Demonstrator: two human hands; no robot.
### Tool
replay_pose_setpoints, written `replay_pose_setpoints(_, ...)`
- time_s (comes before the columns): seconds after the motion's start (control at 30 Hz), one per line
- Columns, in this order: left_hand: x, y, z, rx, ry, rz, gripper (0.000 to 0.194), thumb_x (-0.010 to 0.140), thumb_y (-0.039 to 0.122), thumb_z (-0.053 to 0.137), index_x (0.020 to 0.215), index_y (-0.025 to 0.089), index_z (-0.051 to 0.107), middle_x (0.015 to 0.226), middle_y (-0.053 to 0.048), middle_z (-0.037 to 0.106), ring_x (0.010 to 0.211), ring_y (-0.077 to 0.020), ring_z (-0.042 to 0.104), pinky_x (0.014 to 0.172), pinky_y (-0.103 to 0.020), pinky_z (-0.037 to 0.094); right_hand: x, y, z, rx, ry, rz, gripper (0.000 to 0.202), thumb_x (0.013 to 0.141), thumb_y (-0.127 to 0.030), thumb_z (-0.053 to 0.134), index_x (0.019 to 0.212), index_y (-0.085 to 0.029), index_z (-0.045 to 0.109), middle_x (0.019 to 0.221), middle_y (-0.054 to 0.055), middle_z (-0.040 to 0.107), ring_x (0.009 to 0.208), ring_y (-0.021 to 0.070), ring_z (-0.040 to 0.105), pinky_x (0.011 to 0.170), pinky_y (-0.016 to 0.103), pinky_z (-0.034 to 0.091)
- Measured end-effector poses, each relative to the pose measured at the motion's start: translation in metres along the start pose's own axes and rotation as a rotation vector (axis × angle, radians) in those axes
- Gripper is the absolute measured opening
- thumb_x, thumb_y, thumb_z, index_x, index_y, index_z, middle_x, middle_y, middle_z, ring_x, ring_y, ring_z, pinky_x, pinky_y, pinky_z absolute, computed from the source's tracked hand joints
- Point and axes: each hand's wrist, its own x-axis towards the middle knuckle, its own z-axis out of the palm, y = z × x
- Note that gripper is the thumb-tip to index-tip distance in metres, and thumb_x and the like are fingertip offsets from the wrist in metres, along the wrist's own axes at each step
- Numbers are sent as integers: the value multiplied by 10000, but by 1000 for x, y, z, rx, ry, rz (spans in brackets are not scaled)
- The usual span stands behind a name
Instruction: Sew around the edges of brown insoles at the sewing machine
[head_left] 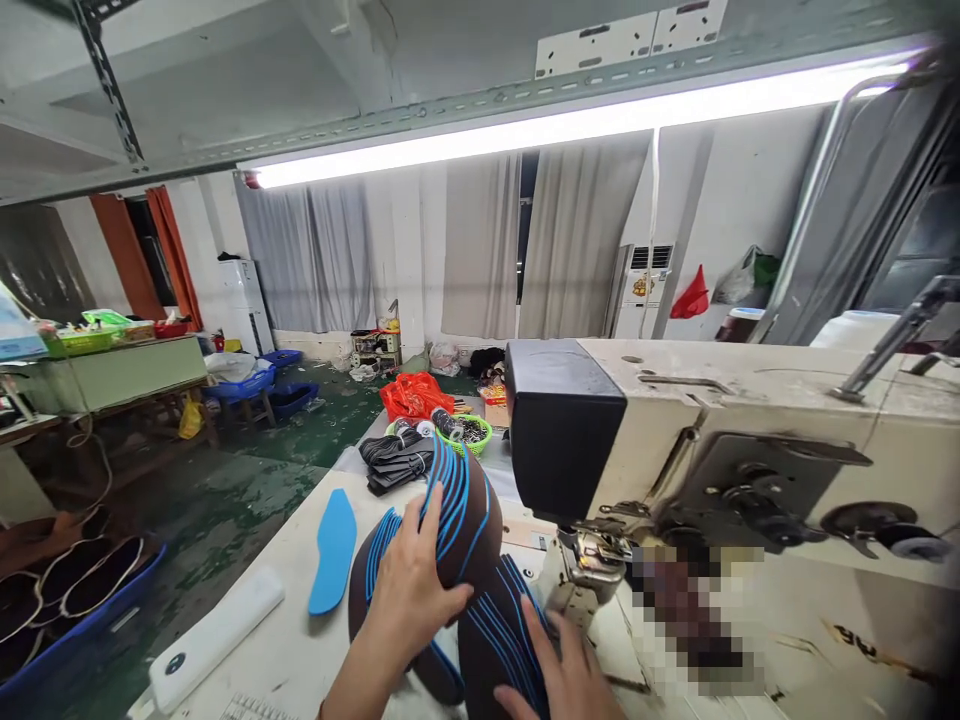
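Note:
Dark brown insoles with bright blue edges lie fanned in overlapping stacks on the white sewing table. My left hand point(412, 575) is closed round the upper stack of insoles point(476, 510), fingers along the blue edges and thumb on the near side. My right hand point(566, 665) holds the lower stack of insoles point(484, 650) by its right side, thumb and fingers apart across it. More insoles point(360, 570) show behind my left wrist. Left of the hands lies a single blue insole point(332, 550), flat. The sewing machine's needle area point(596, 555) is just beyond my right hand.
The machine body point(750, 395) with its black cover point(562, 425) fills the right. Black strips point(397, 458), a green basket point(474, 435) and a red bag point(416, 397) sit at the back. A long white object point(217, 640) lies front left. Blue tub point(97, 630) stands below.

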Motion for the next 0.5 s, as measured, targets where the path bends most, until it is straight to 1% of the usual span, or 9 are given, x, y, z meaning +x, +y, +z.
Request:
replay_pose_setpoints(0.07, -15, -10, -2, 19, -72, 80, 1069, 587, 243, 712, 1494, 326, 152, 1517, -87, 311, 1289, -381, 425, 1018, -458, 409, 14, -4, -22, -11, 112, -68, 830, 749, -278, 704, 1477, -189, 314, 1387, 210, 481, 1189, 376, 551, 889, 464, 524)
replay_pose_setpoints(0.17, -45, -29, -17, 126, -180, 265, 1092, 601, 207, 714, 1494, 364, 106, 1524, -84, 338, 1280, -412, 429, 1021, -530, 387, 48, -11, -67, -9, 172, -205, 992, 653, -148, 780, 1492, -231, 257, 1567, 175, 184, 1374, 423, 281, 1009, 556, 393)
replay_pose_setpoints(0.23, -66, -41, -36, 191, -231, 423, 1037, 688, 175, 654, 1484, 413, 33, 1490, -60, 414, 1198, -375, 524, 972, -514, 429, 70, -18, -96, 48, 154, -387, 1081, 594, -206, 845, 1491, -231, 243, 1592, 177, 63, 1408, 456, 140, 1053, 649, 249)
replay_pose_setpoints(0.3, -88, -53, -55, 247, -263, 544, 929, 797, 115, 530, 1468, 455, -17, 1431, -25, 500, 1072, -306, 615, 899, -453, 482, 86, -28, -114, 86, 88, -591, 1048, 607, -367, 840, 1484, -260, 276, 1580, 153, 174, 1413, 443, 136, 1075, 673, 145)
replay_pose_setpoints(0.33, -97, -60, -63, 276, -275, 579, 885, 835, 84, 464, 1462, 466, -31, 1405, -11, 532, 1024, -280, 638, 866, -426, 498, 89, -34, -118, 96, 44, -677, 1035, 604, -437, 821, 1480, -257, 299, 1520, 153, 331, 1397, 446, 195, 1072, 682, 130)
replay_pose_setpoints(0.4, -115, -75, -71, 323, -300, 622, 839, 870, 61, 391, 1460, 462, -50, 1357, -9, 580, 958, -251, 657, 819, -392, 515, 85, -50, -114, 76, 5, -818, 897, 671, -441, 763, 1455, -273, 363, 1225, 114, 640, 1248, 407, 469, 1038, 654, 245)
replay_pose_setpoints(0.43, -123, -84, -72, 343, -301, 624, 833, 873, 54, 378, 1463, 453, -53, 1336, -22, 599, 944, -247, 659, 809, -387, 519, 78, -59, -107, 53, 22, -864, 787, 724, -382, 729, 1433, -288, 400, 1025, 73, 715, 1071, 354, 611, 978, 599, 361)
replay_pose_setpoints(0.47, -130, -94, -72, 359, -298, 615, 836, 866, 43, 376, 1469, 441, -44, 1311, -43, 615, 944, -245, 658, 806, -384, 520, 69, -67, -97, 32, 73, -886, 671, 782, -302, 687, 1404, -314, 437, 857, 29, 728, 847, 279, 683, 878, 509, 463)
replay_pose_setpoints(0.5, -136, -104, -70, 365, -298, 597, 844, 851, 27, 382, 1476, 428, -18, 1278, -65, 633, 948, -244, 655, 808, -382, 520, 58, -76, -86, 25, 136, -882, 582, 818, -261, 652, 1371, -314, 479, 741, -4, 709, 637, 213, 668, 748, 413, 516)
